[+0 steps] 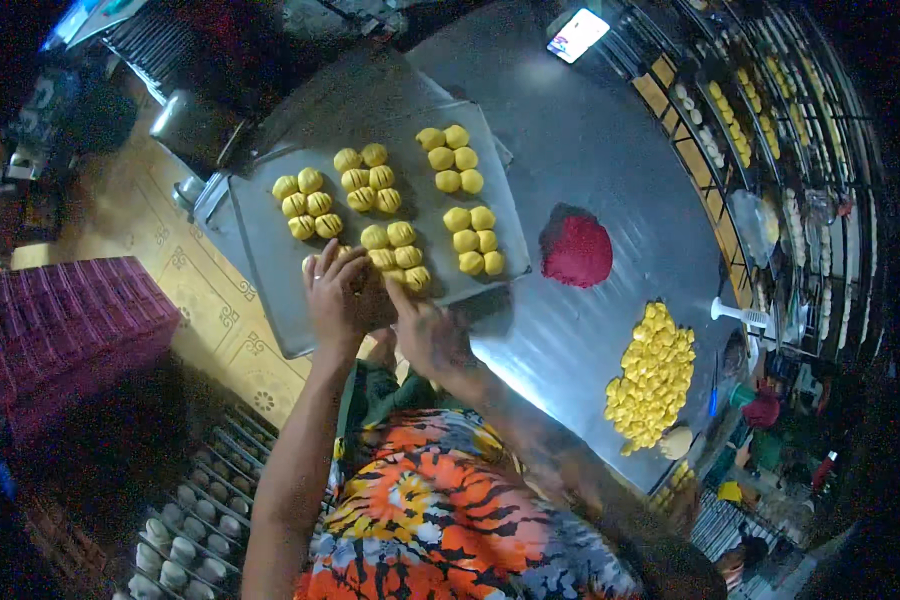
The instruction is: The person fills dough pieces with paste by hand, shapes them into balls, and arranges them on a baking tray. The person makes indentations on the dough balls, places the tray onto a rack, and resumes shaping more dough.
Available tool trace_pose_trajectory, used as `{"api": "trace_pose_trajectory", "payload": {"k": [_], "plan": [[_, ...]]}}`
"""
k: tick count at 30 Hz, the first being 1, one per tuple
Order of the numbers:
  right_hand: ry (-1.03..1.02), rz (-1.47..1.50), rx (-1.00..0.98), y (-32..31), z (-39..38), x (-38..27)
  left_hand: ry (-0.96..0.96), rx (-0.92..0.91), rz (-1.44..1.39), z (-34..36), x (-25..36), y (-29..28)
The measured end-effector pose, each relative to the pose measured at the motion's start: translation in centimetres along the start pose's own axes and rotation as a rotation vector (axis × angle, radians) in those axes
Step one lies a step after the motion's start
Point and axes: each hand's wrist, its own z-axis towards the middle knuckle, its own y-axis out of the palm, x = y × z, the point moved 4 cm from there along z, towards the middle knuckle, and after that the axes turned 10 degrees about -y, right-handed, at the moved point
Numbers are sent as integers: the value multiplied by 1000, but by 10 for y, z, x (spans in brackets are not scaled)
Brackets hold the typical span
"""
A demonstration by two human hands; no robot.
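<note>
Five groups of six yellow dough balls [408, 257] lie on a grey metal tray [295, 300], the nearest group between and just beyond the two hands. The three groups toward the left bear dark stripes across their tops; the two on the right look plain. The left hand [338, 290] is over the tray just left of the nearest group, its fingers bent; a bit of yellow shows by them, but whether they pinch it I cannot tell. The right hand [432, 335] reaches in from below with its index finger extended to the near edge of that group; the other fingers are blurred, so their grip cannot be told.

The tray sits at the left part of a grey surface [590, 150]. To its right is a dark red mound [577, 248], and nearer the person a heap of flattish yellow pieces [652, 375]. A white-handled tool [740, 313] lies near the surface's right edge, and a lit phone [578, 36] at the far side. Beyond stands a rack [745, 130] of loaded trays. On the left, a stack of purple crates [80, 320] stands by the patterned floor [215, 270].
</note>
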Motion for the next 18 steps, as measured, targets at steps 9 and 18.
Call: {"api": "trace_pose_trajectory", "payload": {"k": [9,18], "plan": [[345,333,76,-73,-45,109,44,-145,-246,9,83,21],[304,240,-248,-49,-53,150,172,-259,-18,25,134,95]]}}
